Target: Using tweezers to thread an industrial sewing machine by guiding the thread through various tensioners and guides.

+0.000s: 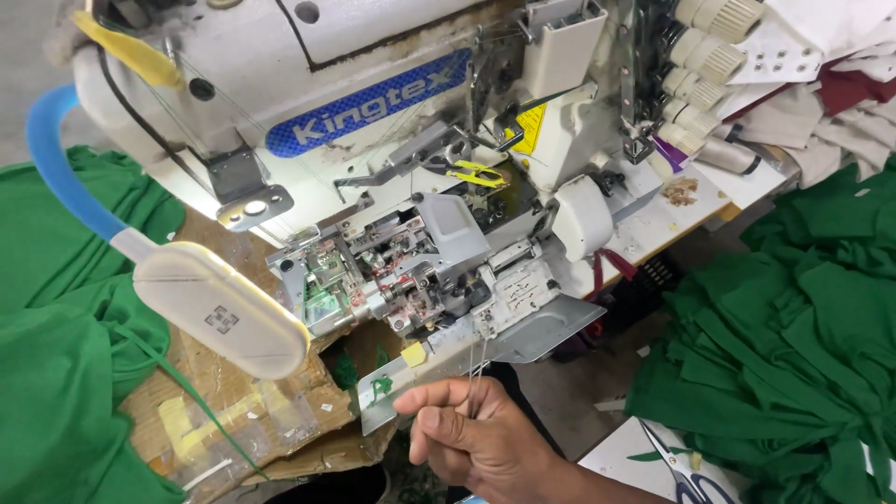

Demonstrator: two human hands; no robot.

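I am watching one hand (481, 439) coming up from the bottom edge, forearm slanting in from the lower right; I cannot tell for sure which hand it is, though it reads as the right. The fingers are curling inward and the thumb and forefinger are pinching thin threads (476, 369), which are running taut upward to the underside of the sewing machine (420, 252). The back of the hand is facing me, knuckles raised, just below the machine's metal plate (523, 331). A lamp on a blue gooseneck (219, 313) is hanging at the left over green fabric (56, 355). More green cloth (793, 345) is lying heaped at the right, with scissors (677, 467) near it.
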